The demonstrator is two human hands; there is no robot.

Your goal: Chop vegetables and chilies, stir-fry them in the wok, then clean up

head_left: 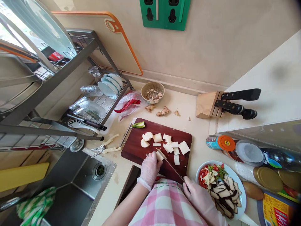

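On the dark red cutting board [138, 150] my gloved left hand [150, 168] holds a white block [160, 155] near the front edge. My gloved right hand [197, 193] is closed around the handle of a knife [174, 170], whose blade reaches to the block. Behind the block lie several flat white slices [184, 147] and thicker white pieces [157, 137], with rounded ones [147, 136] to their left. A piece of green pepper [138, 125] rests at the board's back left corner.
A plate [243, 201] of sliced food stands at the right, near jars [226, 142]. Behind the board are ginger [163, 111], a garlic basket [152, 84] and a knife block [207, 104]. Kitchen shears [105, 147], a dish rack [70, 67] and a sink [86, 171] are left.
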